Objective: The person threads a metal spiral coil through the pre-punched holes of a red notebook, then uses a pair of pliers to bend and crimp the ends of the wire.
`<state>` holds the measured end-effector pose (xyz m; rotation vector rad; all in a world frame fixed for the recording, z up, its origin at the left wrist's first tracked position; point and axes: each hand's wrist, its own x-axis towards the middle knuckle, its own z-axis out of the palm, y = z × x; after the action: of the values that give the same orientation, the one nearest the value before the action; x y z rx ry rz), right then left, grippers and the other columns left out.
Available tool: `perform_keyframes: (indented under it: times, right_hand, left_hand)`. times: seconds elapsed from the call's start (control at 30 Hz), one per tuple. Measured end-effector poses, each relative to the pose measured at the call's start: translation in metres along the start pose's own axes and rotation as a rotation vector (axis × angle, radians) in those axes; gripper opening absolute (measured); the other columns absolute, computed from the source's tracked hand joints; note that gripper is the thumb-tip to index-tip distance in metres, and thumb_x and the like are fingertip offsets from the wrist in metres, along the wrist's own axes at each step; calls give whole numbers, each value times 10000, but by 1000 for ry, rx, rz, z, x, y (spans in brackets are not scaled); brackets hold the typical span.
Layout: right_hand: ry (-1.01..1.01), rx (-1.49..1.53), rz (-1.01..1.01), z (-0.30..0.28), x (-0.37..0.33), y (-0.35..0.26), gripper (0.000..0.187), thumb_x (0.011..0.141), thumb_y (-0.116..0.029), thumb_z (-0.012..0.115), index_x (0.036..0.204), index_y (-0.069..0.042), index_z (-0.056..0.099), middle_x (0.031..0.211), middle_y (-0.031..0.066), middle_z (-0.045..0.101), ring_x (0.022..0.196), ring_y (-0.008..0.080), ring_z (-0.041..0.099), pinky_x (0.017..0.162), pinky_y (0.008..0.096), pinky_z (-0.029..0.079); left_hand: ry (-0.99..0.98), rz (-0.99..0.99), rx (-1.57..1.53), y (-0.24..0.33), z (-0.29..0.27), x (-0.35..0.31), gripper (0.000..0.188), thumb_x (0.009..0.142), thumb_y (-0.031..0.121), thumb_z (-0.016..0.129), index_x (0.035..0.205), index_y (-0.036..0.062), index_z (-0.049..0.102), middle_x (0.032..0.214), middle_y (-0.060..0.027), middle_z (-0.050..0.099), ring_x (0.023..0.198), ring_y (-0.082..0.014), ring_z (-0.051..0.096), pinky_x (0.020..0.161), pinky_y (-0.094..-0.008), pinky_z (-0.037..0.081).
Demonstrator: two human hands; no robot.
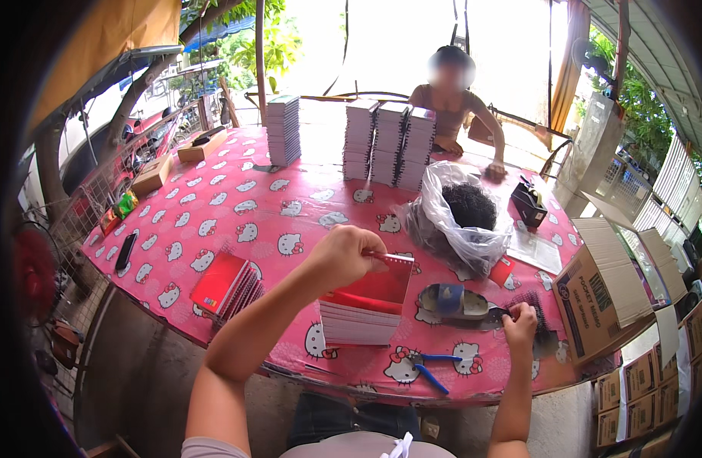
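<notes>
My left hand (345, 257) pinches the upper edge of a red notebook (370, 305), which has a row of punched holes along that edge. White page edges show along its lower side, near the table's front. My right hand (521, 327) is closed beside a small pile of black spiral binding coils (529, 303); what its fingertips hold is too small to make out. Just left of it lies a roll of tape with a blue band (451, 298). Blue-handled pliers (433, 368) lie with handles spread near the front edge.
Red spiral notebooks (222, 284) are stacked at left. Tall notebook stacks (389, 145) stand at the back. A white plastic bag (442, 221) holds a black coil mass. A cardboard box (591, 294) stands at right. A co-worker (458, 99) sits across the pink table.
</notes>
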<state>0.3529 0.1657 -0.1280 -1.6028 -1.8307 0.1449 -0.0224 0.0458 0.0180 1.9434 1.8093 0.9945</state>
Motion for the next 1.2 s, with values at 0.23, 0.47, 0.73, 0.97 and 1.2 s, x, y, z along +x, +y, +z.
perform_keyframes:
  times: [0.23,0.47,0.73,0.97,1.2]
  right_hand:
    - [-244,701,-509,-23,-14,-160,282,781,-39,693,1062,-62,692,843,97,651,716,167,620,620,281,481]
    - [-128,662,-713,-30,-1,-202,289,758,12,691,1033,-73,709,828,72,627,713,165,613,644,282,480]
    - [-480,739,-685,-23,15,-200,267,781,23,666,1035,-56,692,822,77,619,707,156,601,666,284,483]
    - [-468,573,-895,-38,16,-208,225,807,-5,652,1020,-67,685,813,84,614,707,150,593,658,291,490]
    - [-471,583,-633,-27,4,-218,235,831,-79,648,1061,-59,605,840,113,568,745,243,611,653,357,489]
  left_hand:
    - [295,241,95,3,17,-29,163,774,199,746,833,51,709,765,-92,691,701,-202,648,672,-325,487]
    - [347,285,115,9,23,-33,227,767,291,752,821,74,712,736,-59,680,667,-196,621,773,-327,420]
    - [442,296,106,8,32,-39,196,763,278,750,793,89,708,719,-46,675,668,-185,608,824,-337,379]
    - [403,270,87,5,33,-38,182,759,282,751,802,110,710,752,-29,683,687,-169,608,884,-344,335]
    - [546,211,272,8,43,-45,176,749,285,742,886,177,716,812,34,675,945,-161,573,959,-555,196]
